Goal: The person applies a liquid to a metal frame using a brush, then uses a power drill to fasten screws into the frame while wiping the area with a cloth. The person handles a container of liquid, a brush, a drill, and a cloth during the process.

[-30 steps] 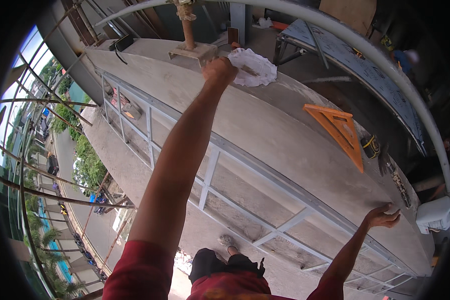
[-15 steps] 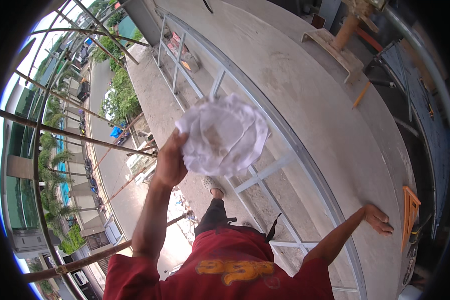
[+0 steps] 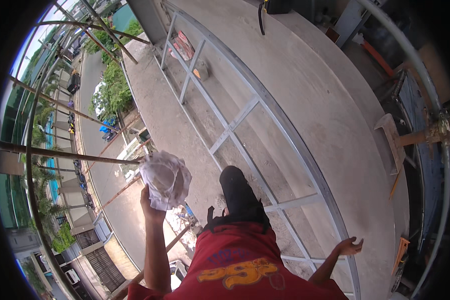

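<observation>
Here, your left hand [image 3: 154, 206] holds the crumpled white cloth [image 3: 166, 181] by its lower edge, its fingers partly hidden behind it, out to the left of the metal frame [image 3: 230, 131]. Your right hand [image 3: 349, 246] is just beside the frame's right-hand rail, fingers loosely curled and partly spread; you cannot tell whether it touches the concrete ledge [image 3: 310, 85] right of the frame. Farther right of the frame sits an orange triangle [image 3: 400, 254], and scaffold poles [image 3: 75, 154] cross left of it.
</observation>
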A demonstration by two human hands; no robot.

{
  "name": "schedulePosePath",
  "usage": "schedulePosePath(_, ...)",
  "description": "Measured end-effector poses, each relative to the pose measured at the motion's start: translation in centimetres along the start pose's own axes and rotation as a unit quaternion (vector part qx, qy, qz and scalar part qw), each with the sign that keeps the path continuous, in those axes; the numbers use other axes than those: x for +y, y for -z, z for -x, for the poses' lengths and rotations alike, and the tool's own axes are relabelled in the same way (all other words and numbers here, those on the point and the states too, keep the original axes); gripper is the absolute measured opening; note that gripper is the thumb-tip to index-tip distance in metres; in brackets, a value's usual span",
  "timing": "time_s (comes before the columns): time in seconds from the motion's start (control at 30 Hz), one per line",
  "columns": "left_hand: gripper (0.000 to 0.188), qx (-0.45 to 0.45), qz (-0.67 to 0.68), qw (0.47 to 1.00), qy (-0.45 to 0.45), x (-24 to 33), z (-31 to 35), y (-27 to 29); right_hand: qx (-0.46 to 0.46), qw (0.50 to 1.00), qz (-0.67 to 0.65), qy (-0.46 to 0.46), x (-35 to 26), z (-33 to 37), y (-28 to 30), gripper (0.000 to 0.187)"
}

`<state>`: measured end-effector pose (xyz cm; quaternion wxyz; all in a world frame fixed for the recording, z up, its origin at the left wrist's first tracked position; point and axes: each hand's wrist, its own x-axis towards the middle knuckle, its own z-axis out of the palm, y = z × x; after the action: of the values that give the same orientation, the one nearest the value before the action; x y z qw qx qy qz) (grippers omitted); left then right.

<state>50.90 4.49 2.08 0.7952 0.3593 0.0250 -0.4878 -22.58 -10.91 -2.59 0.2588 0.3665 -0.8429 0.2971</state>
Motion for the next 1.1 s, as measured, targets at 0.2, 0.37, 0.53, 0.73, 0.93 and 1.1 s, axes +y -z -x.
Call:
schedulePosePath(0.2, 0.046, 0.035, -0.033, 0.999, -0.025, 1.8, -9.7, -7.9, -0.246, 0.773, -0.525, 0.256, -45.7, 8.9, -1.2, 0.023)
schedulePosePath(0.37, 0.059, 0.071, -0.252, 0.956, -0.130, 6.4, -13.1, -10.7, -0.178, 0.710, -0.557, 0.393, -78.9, -1.4, 2.3, 0.038)
schedulePosePath(0.53, 0.044, 0.207, -0.309, 0.903, -0.214, 7.2, -15.9, -14.0, -0.466, 0.758, -0.095, 0.446, -98.1, -8.9, -5.7, 0.064)
schedulePosePath(0.73, 0.040, 0.332, -0.285, 0.887, -0.149, 8.1, -16.6, -12.7, -0.472, 0.741, -0.013, 0.478, -99.6, -8.5, -10.2, 0.073)
schedulePosePath(0.93, 0.036, 0.318, -0.313, 0.887, -0.117, 12.3, -23.1, -11.0, -0.439, 0.783, -0.036, 0.439, -99.3, -8.2, -7.6, 0.061)
schedulePosePath(1.1, 0.032, 0.119, -0.489, 0.864, -0.032, 16.4, -30.4, -10.8, -0.343, 0.839, -0.173, 0.386, -90.7, -8.5, 1.1, 0.066)
